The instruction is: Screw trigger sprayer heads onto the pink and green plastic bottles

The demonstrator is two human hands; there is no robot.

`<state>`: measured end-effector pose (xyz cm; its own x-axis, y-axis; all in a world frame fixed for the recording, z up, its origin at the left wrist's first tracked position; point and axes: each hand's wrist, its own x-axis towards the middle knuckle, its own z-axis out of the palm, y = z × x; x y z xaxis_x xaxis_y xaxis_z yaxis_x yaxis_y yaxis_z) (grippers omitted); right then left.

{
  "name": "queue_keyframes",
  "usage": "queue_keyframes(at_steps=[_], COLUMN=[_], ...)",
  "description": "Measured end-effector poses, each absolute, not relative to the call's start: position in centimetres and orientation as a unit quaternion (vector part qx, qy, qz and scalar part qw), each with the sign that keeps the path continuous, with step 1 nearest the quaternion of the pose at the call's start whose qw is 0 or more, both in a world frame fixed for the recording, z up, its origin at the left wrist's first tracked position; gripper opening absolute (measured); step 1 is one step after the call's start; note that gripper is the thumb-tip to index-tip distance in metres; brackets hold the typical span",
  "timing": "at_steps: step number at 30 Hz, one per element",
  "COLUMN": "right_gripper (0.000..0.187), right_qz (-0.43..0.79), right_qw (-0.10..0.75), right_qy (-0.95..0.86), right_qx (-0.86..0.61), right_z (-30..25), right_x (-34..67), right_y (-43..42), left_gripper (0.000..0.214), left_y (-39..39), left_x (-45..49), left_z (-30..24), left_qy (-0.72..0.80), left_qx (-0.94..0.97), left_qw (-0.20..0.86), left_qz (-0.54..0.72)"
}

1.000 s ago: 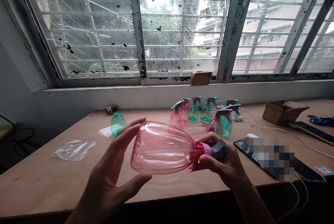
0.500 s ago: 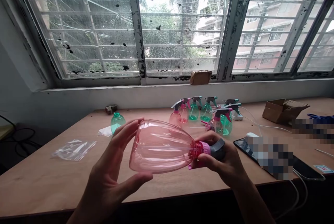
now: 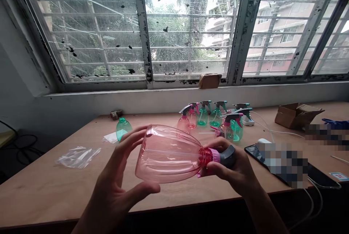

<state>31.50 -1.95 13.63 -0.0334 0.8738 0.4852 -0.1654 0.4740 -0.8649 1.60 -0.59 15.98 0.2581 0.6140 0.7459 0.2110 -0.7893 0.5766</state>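
Note:
A clear pink spray bottle (image 3: 169,154) lies on its side in the air above the table, its base to the left. My left hand (image 3: 120,168) cups the base end, fingers over the top and thumb along the lower edge. Around the grey and pink trigger head (image 3: 222,156) the fingers of my right hand (image 3: 236,168) are closed, thumb in front. A thin dip tube runs inside the bottle. The pink collar sits at the bottle's neck; part of the head is hidden by my right hand.
Several pink and green spray bottles (image 3: 215,116) stand at the back. A headless green bottle (image 3: 123,128) is on the left, near a clear plastic bag (image 3: 79,157). To the right lie a phone (image 3: 259,156), cables and an open cardboard box (image 3: 296,116).
The pink bottle has turned slightly about its long axis, with its reflections shifted. Both hands stay in nearly the same place.

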Motion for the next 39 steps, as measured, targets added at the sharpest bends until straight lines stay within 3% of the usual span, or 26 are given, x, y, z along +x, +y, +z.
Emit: queue_keyframes(at_steps=[5,12,18,26,31,39], right_gripper=[0.039,0.037,0.035,0.034,0.034,0.032], right_qz=[0.453,0.446,0.425,0.386,0.358,0.379], right_qw=[0.634,0.638,0.656,0.669,0.665,0.665], right_qy=[-0.561,-0.56,-0.559,-0.564,-0.584,-0.576], right_qx=[-0.279,-0.283,-0.278,-0.292,-0.299,-0.287], right_z=[13.7,13.6,13.5,13.1,13.0,12.9], right_x=[31.5,31.6,31.3,31.3,31.3,31.4], right_y=[-2.0,-2.0,-2.0,-1.8,-1.6,-1.6], left_gripper=[0.093,0.094,0.077,0.084,0.066,0.08], left_y=[-0.7,-0.8,-0.5,-0.4,0.0,-0.1], left_x=[2.1,1.6,1.4,1.6,1.7,1.5], left_z=[16.3,15.7,15.8,15.5,15.4,15.1], left_qy=[0.25,0.269,0.296,0.354,0.346,0.355], left_qx=[0.803,0.812,0.8,0.798,0.791,0.795], left_qw=[0.168,0.176,0.188,0.165,0.167,0.151], left_qz=[0.514,0.487,0.486,0.459,0.475,0.468])
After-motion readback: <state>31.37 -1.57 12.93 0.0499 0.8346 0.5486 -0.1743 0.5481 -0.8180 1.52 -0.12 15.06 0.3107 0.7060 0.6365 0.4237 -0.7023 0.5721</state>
